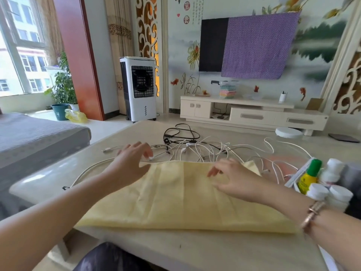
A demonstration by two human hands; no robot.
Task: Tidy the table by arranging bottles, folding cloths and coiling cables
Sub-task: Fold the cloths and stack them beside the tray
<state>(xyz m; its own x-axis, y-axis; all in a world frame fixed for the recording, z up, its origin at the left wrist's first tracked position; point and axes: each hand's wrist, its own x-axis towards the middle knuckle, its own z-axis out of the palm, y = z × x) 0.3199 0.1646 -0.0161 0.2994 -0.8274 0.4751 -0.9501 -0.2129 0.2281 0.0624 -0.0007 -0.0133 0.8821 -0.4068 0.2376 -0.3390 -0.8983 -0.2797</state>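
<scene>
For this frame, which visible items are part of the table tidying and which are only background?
Part of the job:
yellow cloth, under both hands
left hand
right hand
tangled white cables
black cable
white-capped bottles
green-capped yellow bottle

Just lying about:
air cooler
TV with purple cover
TV cabinet
potted plant
round white device on the floor

A pale yellow cloth [181, 194] lay folded flat across the middle of the frame, a bit creased. Above it sat a tangled mess of white cables [211, 151] plus a black cable [181, 133]. White-capped bottles [330, 184] and a green-capped yellow bottle [309, 176] were bunched at the right edge.
</scene>
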